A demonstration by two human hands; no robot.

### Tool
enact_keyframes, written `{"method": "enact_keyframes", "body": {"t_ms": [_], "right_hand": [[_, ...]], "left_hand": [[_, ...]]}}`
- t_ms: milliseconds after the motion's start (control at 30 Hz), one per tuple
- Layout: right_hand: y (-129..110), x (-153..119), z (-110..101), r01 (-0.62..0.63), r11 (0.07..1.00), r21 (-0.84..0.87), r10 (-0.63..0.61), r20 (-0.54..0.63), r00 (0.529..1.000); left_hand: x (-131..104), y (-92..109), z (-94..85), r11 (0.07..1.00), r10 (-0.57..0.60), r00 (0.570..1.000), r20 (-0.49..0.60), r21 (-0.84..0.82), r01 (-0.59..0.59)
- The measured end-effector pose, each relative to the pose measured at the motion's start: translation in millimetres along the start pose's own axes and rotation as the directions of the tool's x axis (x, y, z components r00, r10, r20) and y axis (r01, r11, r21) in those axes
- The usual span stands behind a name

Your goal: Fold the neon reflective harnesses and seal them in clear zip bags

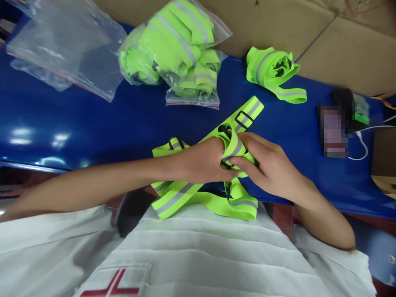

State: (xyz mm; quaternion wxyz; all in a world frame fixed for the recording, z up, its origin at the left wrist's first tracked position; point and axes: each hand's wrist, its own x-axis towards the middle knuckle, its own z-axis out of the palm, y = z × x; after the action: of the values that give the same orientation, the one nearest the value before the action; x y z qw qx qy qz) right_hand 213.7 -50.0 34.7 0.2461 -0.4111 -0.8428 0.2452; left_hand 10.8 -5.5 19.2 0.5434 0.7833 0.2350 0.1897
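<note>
A neon yellow-green reflective strap (pixel 181 194) with a grey stripe and black buckles lies partly on the blue table, its lower loops hanging at the table's front edge. Part of it is bunched into a small roll between my two hands. My left hand (pixel 207 161) is closed on the roll from the left, its fingertips hidden behind the strap. From the right, my right hand (pixel 266 165) wraps around the same roll, thumb pressed on its front. One strap end with a black slider buckle (pixel 244 119) stretches away beyond my hands.
Clear zip bags with rolled reflective straps (pixel 179 45) lie at the back. Left of them are flat clear plastic bags (pixel 68 45). A rolled reflective strap (pixel 272 70) sits at the back right, near cardboard boxes (pixel 346 49). A phone (pixel 333 132) with a white cable lies far right.
</note>
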Motion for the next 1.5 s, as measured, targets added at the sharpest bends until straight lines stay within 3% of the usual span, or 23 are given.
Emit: {"method": "enact_keyframes", "body": {"t_ms": [233,333,433,633,833,967,1067,1133,1233,1300,1367,1433,1500], "right_hand": [[-8,-2,5,0.032,0.974,-0.224,-0.081,-0.216,0.973],[-13,-5,-1,0.016,0.966,-0.258,-0.106,-0.339,0.935],[-17,-7,-10,-0.089,0.978,-0.188,0.006,-0.399,0.917],[-20,-8,-19,-0.187,0.981,-0.043,0.161,-0.349,0.923],[-21,-8,-17,-0.246,0.968,0.056,0.251,-0.316,0.915],[-22,-7,-16,-0.276,0.946,0.172,0.311,-0.235,0.921],[-19,-5,-16,-0.301,0.911,0.280,0.357,-0.173,0.918],[-14,-4,-14,-0.333,0.853,0.402,0.411,-0.123,0.903],[-4,0,-7,-0.386,0.660,0.645,0.483,0.030,0.875],[1,3,-2,-0.411,0.564,0.716,0.479,0.121,0.869],[3,4,2,-0.389,0.617,0.684,0.465,0.081,0.882],[2,2,3,-0.298,0.786,0.542,0.432,-0.137,0.891],[-1,-1,0,-0.198,0.939,0.282,0.301,-0.393,0.869]], "left_hand": [[1,8,0.6,0.992,-0.107,0.987,-0.120,-0.080,0.098],[1,9,0.3,0.967,-0.206,0.976,-0.074,-0.170,0.192],[1,8,1.9,0.946,-0.259,0.966,0.006,-0.200,0.255],[1,5,0.9,0.961,-0.184,0.980,0.078,-0.196,0.196],[1,13,-16.5,0.966,-0.236,0.953,0.192,-0.056,0.251],[-1,11,-25.1,0.982,-0.187,0.942,0.278,0.035,0.184],[-3,7,-29.1,0.989,-0.150,0.948,0.282,0.041,0.145],[-3,6,-29.9,0.991,-0.126,0.950,0.285,-0.013,0.135],[-3,6,-26.9,0.974,-0.103,0.944,0.313,-0.163,0.160],[-4,5,-22.4,0.949,-0.085,0.950,0.302,-0.267,0.170],[-5,3,-17.1,0.935,-0.048,0.964,0.260,-0.327,0.135],[-6,0,-12.1,0.940,-0.003,0.974,0.226,-0.333,0.080],[-6,-2,-8.7,0.943,0.012,0.982,0.190,-0.330,0.053]]}}
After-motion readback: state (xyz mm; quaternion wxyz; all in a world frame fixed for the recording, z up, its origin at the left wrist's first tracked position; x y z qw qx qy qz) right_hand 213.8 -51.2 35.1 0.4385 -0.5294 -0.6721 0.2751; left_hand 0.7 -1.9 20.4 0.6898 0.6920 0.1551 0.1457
